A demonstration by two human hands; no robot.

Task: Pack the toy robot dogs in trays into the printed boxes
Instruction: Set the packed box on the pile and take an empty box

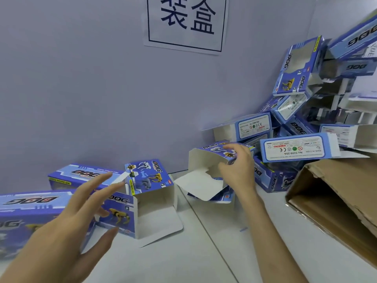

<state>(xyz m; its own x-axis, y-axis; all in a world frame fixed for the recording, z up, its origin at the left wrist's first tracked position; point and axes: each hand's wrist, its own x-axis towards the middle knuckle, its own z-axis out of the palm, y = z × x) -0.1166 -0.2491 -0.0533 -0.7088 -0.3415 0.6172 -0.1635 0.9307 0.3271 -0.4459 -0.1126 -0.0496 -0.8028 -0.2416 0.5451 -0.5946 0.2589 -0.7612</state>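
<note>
Right hand (238, 168) pinches open printed box (204, 160) by its top edge. Left hand (67, 227) spread, fingers straight, at second open box (149, 178). Cardboard carton (336, 201) right of right hand.

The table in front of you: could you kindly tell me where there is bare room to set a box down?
Bare table lies front and centre, between the open box and the cardboard carton, either side of the right forearm. The back right is crowded with piled boxes; the left edge holds more.
</note>
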